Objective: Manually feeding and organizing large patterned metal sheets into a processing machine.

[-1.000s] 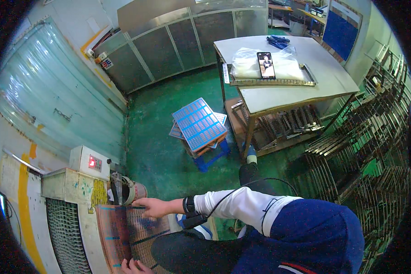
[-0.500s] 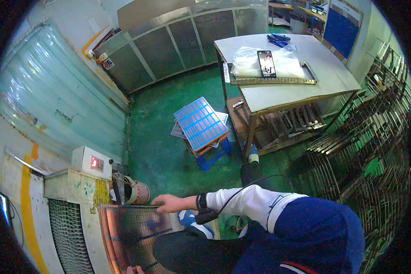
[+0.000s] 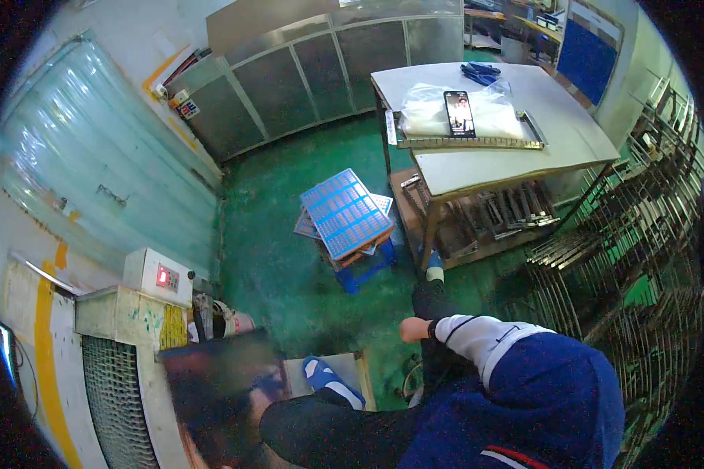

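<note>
A dark, flat panel (image 3: 211, 383), blurred by motion, lies at the lower left beside the machine. The skin-coloured smear of my left hand (image 3: 259, 406) shows at the panel's right side, next to my knee. Its fingers are too blurred to make out. My right hand (image 3: 417, 329), with a dark band at the wrist, is in the air away from the panel, in front of my trouser leg. Its fingers look curled in, and whatever may be inside them is hidden.
A control box (image 3: 158, 277) tops the machine at left, near a bucket (image 3: 238, 324). Blue-and-white perforated plates (image 3: 346, 213) are stacked on a blue stool (image 3: 354, 275). A white-topped table (image 3: 454, 181) bears a phone (image 3: 460, 114) and plastic bags. Metal racks (image 3: 626, 258) line the right.
My right hand has left the panel's far edge and moved right, its fingers now curled. The panel has shifted and looks darker and smeared. My left hand shows higher up.
</note>
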{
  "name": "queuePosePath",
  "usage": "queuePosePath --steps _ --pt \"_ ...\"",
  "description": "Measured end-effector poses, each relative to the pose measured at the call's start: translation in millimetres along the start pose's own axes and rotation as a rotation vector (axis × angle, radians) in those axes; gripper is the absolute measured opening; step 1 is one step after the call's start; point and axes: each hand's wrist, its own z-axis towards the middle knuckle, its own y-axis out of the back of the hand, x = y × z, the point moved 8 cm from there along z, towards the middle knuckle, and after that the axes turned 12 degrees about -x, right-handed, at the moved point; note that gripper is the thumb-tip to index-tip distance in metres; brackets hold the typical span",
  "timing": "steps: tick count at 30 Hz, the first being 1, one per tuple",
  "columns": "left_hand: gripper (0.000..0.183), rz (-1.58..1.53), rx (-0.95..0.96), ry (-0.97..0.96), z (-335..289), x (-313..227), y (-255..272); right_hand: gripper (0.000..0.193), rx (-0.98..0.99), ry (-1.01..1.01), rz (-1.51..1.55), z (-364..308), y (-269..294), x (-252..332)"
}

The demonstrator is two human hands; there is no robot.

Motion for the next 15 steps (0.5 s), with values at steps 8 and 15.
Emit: queuePosePath --steps 8,15 --pt "0.039 -0.554 -0.568 0.234 17.2 45.7 58.7 0.025 -0.114 -0.155 0.016 -13.8 34.2 -2.7" --pt "0.032 -1.355 -0.688 0.332 48.3 99.0 44.9 0.032 -0.038 0.109 -0.007 0.5 25.4 4.3"
